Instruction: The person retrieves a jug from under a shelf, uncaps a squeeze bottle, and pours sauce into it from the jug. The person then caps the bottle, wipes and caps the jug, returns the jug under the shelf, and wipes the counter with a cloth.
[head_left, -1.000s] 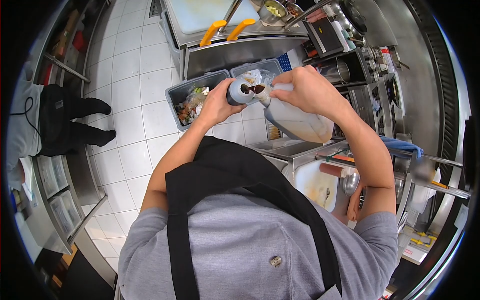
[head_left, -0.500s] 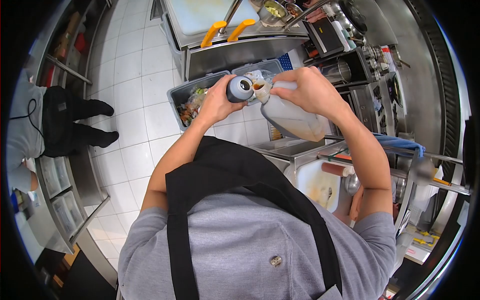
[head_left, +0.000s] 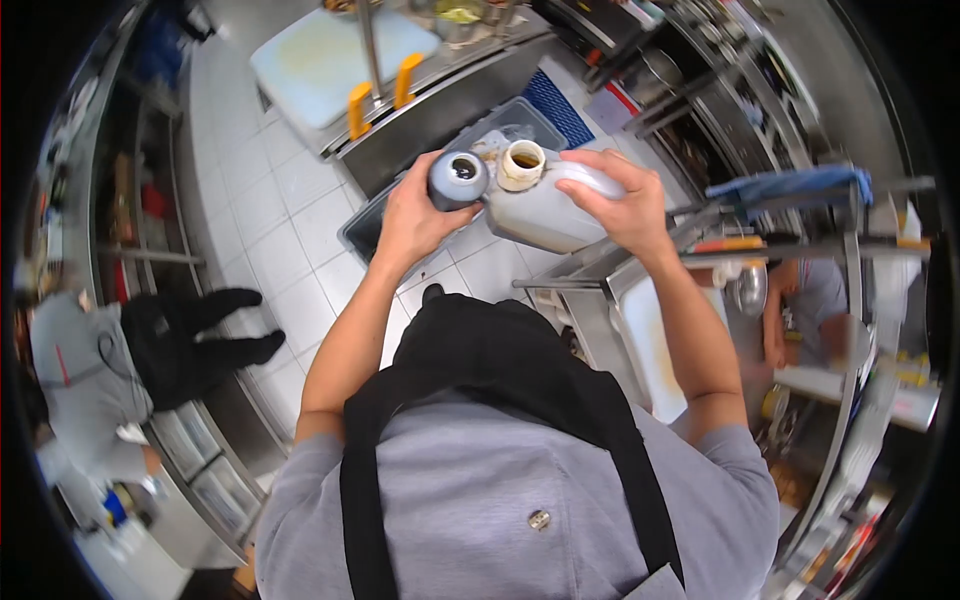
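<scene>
My left hand is wrapped round a small bottle of dark liquid, its uncapped round mouth facing up. In my right hand is the handle of a translucent white plastic jug. The jug is uncapped, its neck is stained brown, and brownish liquid shows inside the mouth. Bottle and jug are side by side in front of me, the jug fairly upright with its neck just right of the bottle. Whether their sides touch, I cannot tell.
Below my hands, grey bins stand on the tiled floor. Ahead is a steel counter with a cutting board and yellow-orange handles. A co-worker is at the left, another at the right beyond a second board.
The jug has gone from tilted toward the bottle to more upright, and its mouth has moved slightly away. My view has turned, shifting the counter and bins. Both hands keep their holds.
</scene>
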